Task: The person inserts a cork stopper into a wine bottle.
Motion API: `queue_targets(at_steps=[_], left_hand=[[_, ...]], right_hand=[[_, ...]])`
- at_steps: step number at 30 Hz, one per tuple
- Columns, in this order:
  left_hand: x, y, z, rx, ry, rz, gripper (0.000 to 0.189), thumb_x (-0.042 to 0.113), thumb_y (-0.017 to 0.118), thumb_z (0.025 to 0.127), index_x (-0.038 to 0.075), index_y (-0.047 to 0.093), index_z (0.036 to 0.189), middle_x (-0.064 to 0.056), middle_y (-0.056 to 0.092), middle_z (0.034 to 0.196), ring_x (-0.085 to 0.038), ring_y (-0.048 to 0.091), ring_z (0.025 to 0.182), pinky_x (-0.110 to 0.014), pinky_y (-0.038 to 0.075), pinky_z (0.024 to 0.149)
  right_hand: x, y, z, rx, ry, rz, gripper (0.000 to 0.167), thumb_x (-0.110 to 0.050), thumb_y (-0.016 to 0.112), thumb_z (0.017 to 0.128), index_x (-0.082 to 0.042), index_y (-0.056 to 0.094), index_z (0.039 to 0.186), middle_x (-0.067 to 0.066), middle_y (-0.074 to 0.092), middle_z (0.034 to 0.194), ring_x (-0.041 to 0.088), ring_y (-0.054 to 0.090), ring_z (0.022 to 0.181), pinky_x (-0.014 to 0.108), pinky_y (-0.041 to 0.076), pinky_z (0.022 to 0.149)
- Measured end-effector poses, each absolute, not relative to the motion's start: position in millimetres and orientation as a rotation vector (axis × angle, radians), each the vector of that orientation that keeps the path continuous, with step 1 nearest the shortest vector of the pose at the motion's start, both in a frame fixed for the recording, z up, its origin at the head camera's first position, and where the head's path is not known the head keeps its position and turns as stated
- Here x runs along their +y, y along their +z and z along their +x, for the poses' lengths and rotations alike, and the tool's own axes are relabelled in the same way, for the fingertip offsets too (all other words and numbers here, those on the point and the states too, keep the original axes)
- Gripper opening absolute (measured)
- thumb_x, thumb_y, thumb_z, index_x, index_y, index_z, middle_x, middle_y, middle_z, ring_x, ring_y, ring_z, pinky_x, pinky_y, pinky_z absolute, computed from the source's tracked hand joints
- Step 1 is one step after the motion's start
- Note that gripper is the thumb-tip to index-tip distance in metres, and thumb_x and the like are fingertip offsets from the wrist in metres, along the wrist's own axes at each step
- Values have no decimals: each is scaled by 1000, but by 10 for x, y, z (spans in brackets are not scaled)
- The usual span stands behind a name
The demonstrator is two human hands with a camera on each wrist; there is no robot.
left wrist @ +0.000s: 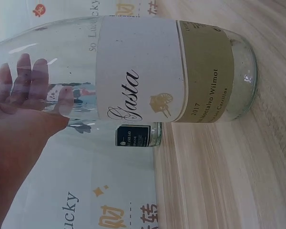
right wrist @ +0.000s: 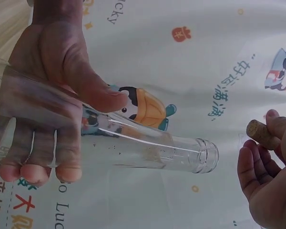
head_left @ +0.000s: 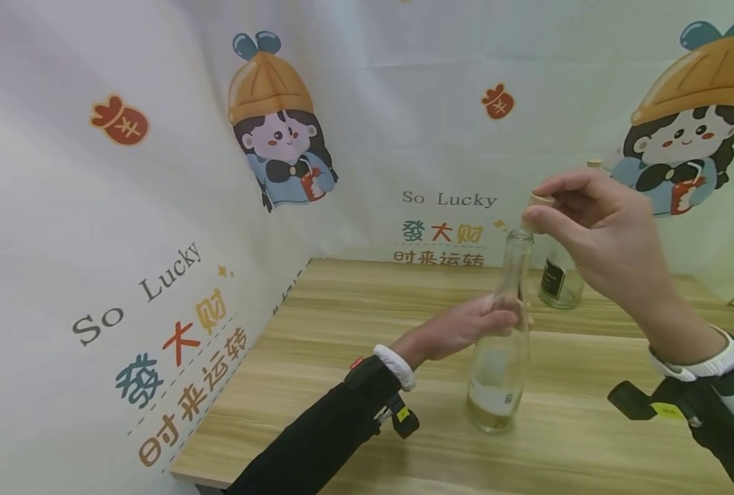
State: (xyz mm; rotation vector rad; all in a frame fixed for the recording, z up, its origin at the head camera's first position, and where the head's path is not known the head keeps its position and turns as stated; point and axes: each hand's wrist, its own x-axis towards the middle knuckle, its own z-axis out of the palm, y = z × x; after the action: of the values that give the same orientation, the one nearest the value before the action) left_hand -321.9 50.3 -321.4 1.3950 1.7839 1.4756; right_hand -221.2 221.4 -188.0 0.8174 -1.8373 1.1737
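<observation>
A clear glass wine bottle (head_left: 497,385) stands upright on the table, its neck uncorked. The left wrist view shows its white and gold "Gasta" label (left wrist: 138,71). My left hand (head_left: 466,323) grips the bottle below the neck; in the right wrist view the thumb lies on one side and the fingers show through the glass. Above the mouth, my right hand (head_left: 614,220) pinches a cork (right wrist: 263,134) between thumb and fingers. A gap separates the cork from the bottle mouth (right wrist: 207,156) in the right wrist view.
Farther back, a second clear bottle (head_left: 561,292) with a dark label stands behind the right hand, which hides part of it. The wooden table (head_left: 342,302) meets a printed cloth backdrop (head_left: 367,124) at its back and left edges.
</observation>
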Motion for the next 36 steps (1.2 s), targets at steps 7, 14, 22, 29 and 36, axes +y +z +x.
queue_targets(at_steps=[7, 14, 22, 29, 36], left_hand=[[494, -3203, -3187, 1775, 1459, 1415, 30, 18, 38, 113, -3, 53, 129, -8, 59, 132, -8, 56, 122, -29, 45, 109], [479, -3200, -3199, 1779, 1462, 1417, 29, 20, 40, 112, -1, 52, 128, -5, 58, 130, -9, 56, 121, -31, 45, 108], [510, -3223, -3192, 1769, 1463, 1429, 28, 19, 40, 112, -3, 52, 125, -11, 58, 129, -8, 56, 120, -31, 46, 108], [496, -3223, -3176, 1758, 1483, 1400, 28, 17, 40, 112, -3, 52, 127, -12, 57, 129, -7, 56, 119, -31, 45, 109], [496, -3222, -3163, 1763, 1491, 1380, 29, 17, 41, 112, -4, 52, 130, -14, 58, 132, -5, 56, 120, -29, 43, 110]], right_hand=[[2215, -1879, -2276, -1871, 1103, 848, 21, 12, 73, 90, 12, 67, 110, 2, 72, 93, 9, 71, 81, 17, 58, 77], [2212, -1872, -2360, -1933, 1112, 813, 19, 11, 72, 91, 9, 68, 109, -1, 72, 93, 9, 71, 80, 16, 57, 76], [2315, -1942, -2426, -1994, 1097, 780, 19, 11, 72, 91, 4, 70, 109, -6, 71, 92, 6, 69, 78, 13, 54, 71], [2336, -1995, -2461, -2028, 1075, 780, 18, 9, 72, 92, 4, 70, 109, -8, 71, 92, 5, 69, 76, 13, 53, 69], [2346, -2031, -2487, -2027, 1075, 797, 18, 10, 73, 91, 3, 71, 108, -8, 71, 93, 4, 69, 76, 12, 53, 69]])
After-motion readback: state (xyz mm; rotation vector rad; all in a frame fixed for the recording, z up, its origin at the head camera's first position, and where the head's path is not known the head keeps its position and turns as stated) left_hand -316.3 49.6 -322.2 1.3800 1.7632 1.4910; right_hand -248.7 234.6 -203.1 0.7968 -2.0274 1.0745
